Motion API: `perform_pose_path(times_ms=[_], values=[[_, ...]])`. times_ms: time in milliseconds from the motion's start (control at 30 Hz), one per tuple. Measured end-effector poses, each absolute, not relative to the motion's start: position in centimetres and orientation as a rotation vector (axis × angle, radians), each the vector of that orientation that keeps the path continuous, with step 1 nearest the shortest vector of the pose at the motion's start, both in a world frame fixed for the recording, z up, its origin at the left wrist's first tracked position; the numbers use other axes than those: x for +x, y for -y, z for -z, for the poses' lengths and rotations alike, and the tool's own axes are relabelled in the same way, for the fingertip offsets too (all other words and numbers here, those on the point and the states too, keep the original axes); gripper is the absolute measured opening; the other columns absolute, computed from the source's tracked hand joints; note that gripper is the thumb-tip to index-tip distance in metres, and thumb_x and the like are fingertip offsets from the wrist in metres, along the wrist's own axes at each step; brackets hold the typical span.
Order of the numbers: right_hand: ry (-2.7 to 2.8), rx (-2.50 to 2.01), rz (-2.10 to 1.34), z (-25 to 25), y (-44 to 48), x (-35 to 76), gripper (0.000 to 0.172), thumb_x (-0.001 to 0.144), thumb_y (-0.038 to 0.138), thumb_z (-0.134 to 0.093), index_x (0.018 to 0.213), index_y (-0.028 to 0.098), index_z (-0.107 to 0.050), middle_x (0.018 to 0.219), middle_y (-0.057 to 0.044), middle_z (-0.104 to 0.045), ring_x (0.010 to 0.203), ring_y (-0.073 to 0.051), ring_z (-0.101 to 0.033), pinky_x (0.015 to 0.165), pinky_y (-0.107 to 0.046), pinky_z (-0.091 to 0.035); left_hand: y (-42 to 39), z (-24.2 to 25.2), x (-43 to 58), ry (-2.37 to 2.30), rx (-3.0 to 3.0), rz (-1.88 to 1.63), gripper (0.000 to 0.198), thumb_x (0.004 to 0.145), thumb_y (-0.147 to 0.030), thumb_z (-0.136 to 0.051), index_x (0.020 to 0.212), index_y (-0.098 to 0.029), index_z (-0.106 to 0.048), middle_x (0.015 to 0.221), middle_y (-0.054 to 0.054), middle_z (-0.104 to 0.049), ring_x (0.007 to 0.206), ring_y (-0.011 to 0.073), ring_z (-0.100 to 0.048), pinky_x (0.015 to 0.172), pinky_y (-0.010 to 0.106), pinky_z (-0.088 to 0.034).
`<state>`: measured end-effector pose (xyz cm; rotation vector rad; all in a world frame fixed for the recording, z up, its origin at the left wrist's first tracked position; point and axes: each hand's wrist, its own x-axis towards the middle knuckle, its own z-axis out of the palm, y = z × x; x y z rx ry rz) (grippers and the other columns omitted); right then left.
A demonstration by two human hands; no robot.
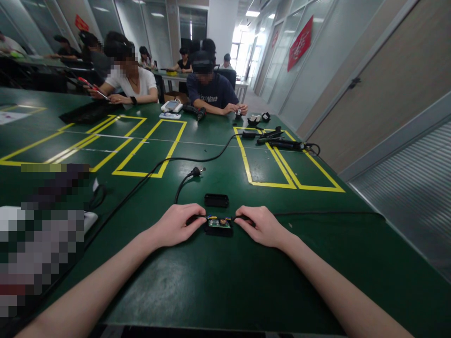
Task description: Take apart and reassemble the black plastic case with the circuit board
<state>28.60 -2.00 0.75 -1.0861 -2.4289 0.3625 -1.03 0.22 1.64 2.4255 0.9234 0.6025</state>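
Observation:
A small black open case with a green circuit board point(219, 225) lies on the green table point(225, 277) between my hands. My left hand point(177, 224) is closed, pinching the black cable at the case's left end. My right hand point(260, 224) is closed on the cable at its right end. The case's black lid point(216, 200) lies just beyond, apart from both hands. The left cable runs up to a plug point(196, 172). The right cable point(327, 213) trails off to the right.
Yellow tape rectangles point(151, 148) mark the tabletop. A long black cable point(141, 183) crosses it. Tools lie at the far right point(282, 142). Two people sit opposite, one in white point(132, 80), one in dark blue point(211, 91). A blurred patch covers the left.

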Motion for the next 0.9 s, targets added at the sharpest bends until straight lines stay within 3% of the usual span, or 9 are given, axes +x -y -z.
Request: perform_pose_path(times_ms=[300,900], values=[[2.469,-1.057,-0.369,-0.7,2.2,28.5,0.013,0.099,0.029,-0.059,0.089,0.021,-0.061,0.072,0.0,-0.068,0.055,-0.013,-0.057,0.055,-0.025,-0.039,0.2,-1.3,-0.8,-0.883,2.406,-0.592,0.011,0.092,-0.027,-0.058,0.09,-0.02,-0.065,0.072,-0.002,-0.065,0.056,0.0102,-0.057,0.055,0.02,-0.042],[2.347,-0.992,-0.322,-0.1,1.6,28.1,0.008,0.097,0.02,-0.057,0.099,0.02,-0.065,0.087,-0.003,-0.074,0.073,-0.016,-0.069,0.067,-0.027,-0.052,-0.2,-0.6,-0.8,-0.959,2.42,-0.691,0.015,0.097,-0.03,-0.06,0.1,-0.021,-0.071,0.092,0.003,-0.074,0.08,0.0156,-0.069,0.068,0.023,-0.052]])
